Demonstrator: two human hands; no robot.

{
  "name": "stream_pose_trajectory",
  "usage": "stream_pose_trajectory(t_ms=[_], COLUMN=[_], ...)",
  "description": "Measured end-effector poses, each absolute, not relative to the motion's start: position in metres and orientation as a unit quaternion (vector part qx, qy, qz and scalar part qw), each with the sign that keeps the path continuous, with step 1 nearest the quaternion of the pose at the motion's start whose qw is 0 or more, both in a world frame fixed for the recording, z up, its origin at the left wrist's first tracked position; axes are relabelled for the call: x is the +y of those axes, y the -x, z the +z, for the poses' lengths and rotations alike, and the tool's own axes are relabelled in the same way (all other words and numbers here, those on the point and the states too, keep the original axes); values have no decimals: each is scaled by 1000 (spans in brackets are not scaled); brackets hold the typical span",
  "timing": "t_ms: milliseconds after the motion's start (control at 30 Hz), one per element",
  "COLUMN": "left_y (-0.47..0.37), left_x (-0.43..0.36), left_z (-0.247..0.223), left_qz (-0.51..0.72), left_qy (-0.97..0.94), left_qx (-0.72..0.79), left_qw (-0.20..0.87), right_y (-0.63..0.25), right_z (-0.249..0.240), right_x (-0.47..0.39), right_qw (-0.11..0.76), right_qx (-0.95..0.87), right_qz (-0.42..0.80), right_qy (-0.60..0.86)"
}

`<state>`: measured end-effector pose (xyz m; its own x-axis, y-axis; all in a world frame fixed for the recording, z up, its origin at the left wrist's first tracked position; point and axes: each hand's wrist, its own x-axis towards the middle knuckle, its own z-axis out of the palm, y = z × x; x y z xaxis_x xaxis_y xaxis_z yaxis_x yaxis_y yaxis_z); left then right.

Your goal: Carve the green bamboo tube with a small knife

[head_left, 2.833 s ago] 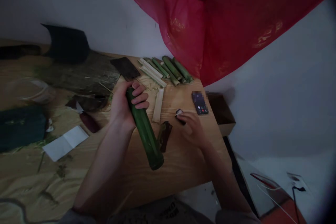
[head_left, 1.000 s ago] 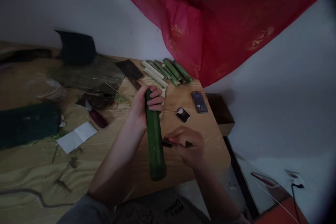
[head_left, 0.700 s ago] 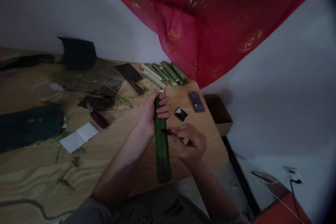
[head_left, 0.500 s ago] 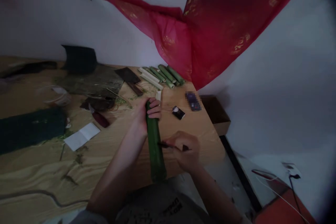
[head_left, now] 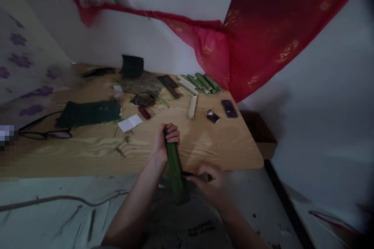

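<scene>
A green bamboo section (head_left: 175, 171) slants down toward my body, its lower end in front of my shirt. My left hand (head_left: 161, 146) is closed around its upper end, fingers wrapped over the top. In my right hand (head_left: 209, 183), which is slightly blurred, sits a slim dark knife-like tool (head_left: 188, 174). Its tip meets the right side of the bamboo, below the middle. Exactly what kind of tool it is, I cannot make out.
On the wooden table (head_left: 210, 144) lie cut bamboo pieces (head_left: 206, 81), a pale split piece (head_left: 192, 107), a cleaver (head_left: 168, 81), a red handle (head_left: 144, 113), white paper (head_left: 130, 123) and a dark green sheet (head_left: 90, 113). An open box (head_left: 265, 144) stands past the right edge.
My view has turned left and back, showing more table and floor. Both hands keep their grips; the tool still touches the bamboo's right side. The bamboo now sits over the table's front edge.
</scene>
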<state>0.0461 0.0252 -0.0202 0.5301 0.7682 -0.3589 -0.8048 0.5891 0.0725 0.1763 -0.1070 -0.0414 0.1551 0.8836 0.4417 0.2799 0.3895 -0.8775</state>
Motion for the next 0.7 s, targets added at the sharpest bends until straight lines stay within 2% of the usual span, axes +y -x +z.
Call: stream_pose_trajectory(t_ms=[133, 333, 500, 700], left_y=[-55, -50, -56, -57], left_x=[0, 6, 23, 50], left_z=[-25, -31, -33, -44], left_qz=[422, 438, 394, 437], left_qy=[62, 73, 63, 67], left_qx=[164, 173, 196, 205], left_qw=[889, 879, 896, 873], right_y=[-180, -182, -182, -190], right_z=[-45, -44, -45, -47], right_x=[-110, -118, -97, -72], right_qw=[606, 582, 567, 509], right_qx=[-574, -613, -590, -583], right_qz=[200, 264, 216, 312], right_qy=[513, 465, 532, 550])
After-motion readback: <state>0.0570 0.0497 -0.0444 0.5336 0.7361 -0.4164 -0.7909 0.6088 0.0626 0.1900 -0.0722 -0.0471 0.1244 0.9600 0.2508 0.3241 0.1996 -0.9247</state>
